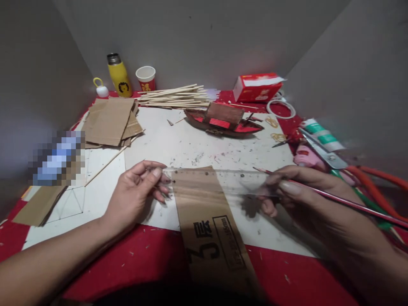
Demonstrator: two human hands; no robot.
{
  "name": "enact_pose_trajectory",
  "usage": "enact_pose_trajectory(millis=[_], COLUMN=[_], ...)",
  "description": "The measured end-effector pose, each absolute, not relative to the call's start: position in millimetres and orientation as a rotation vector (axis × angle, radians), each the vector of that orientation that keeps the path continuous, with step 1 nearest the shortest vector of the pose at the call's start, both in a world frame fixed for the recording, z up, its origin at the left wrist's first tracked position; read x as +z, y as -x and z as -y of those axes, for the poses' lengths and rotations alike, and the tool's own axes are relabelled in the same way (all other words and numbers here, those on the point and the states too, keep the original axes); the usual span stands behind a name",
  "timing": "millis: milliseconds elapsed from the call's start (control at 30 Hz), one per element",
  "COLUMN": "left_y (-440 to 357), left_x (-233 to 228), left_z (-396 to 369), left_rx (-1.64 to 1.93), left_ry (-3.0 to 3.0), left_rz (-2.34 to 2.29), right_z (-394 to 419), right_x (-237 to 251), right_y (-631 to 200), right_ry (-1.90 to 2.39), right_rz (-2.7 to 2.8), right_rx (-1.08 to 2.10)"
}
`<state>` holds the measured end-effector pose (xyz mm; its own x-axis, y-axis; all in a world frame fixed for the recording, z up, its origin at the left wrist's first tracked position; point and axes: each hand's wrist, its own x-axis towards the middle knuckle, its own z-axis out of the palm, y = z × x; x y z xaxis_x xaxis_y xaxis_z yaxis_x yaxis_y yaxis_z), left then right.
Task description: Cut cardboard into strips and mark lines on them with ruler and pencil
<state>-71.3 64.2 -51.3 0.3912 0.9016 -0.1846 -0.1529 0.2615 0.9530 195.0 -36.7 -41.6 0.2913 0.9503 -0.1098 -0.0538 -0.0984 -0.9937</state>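
At the near edge of the white board (pixel 191 144), my left hand (pixel 137 191) pins a clear ruler (pixel 223 180) across the cardboard strip (pixel 207 221) — my right hand (pixel 306 191) grips a red pencil (pixel 344 202); model boat (pixel 223 121) and sticks (pixel 175 97) behind.

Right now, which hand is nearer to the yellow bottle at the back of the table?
Left. The left hand lies on the bottle's side of the table, in front of it; the right hand, holding a pencil, is across the table.
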Motion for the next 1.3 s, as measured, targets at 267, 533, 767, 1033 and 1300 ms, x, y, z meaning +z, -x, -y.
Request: enact_pose_trajectory(millis=[267,533,767,1033,1300], left_y=[71,72,73,69,94], left_x=[-56,-58,-62,-55,-45], left_z=[-70,-73,-76,-73,-44], left_rx=[0.837,0.797,0.817,0.794,0.989], left_ry=[-1.034,-1.061,-0.991,-1.096,-2.134], left_rz=[-0.847,-0.846,-0.791,-0.888,-0.785], right_z=[32,33,34,38,41], right_x=[-55,-54,-54,-45,-54], right_y=[-207,-202,-198,-198,-203], right_ry=[1.355,1.55,1.547,1.515,1.321], right_rz=[0.854,1.219,1.307,1.26,1.225], right_rx=[1.118,1.268,1.263,1.313,1.793])
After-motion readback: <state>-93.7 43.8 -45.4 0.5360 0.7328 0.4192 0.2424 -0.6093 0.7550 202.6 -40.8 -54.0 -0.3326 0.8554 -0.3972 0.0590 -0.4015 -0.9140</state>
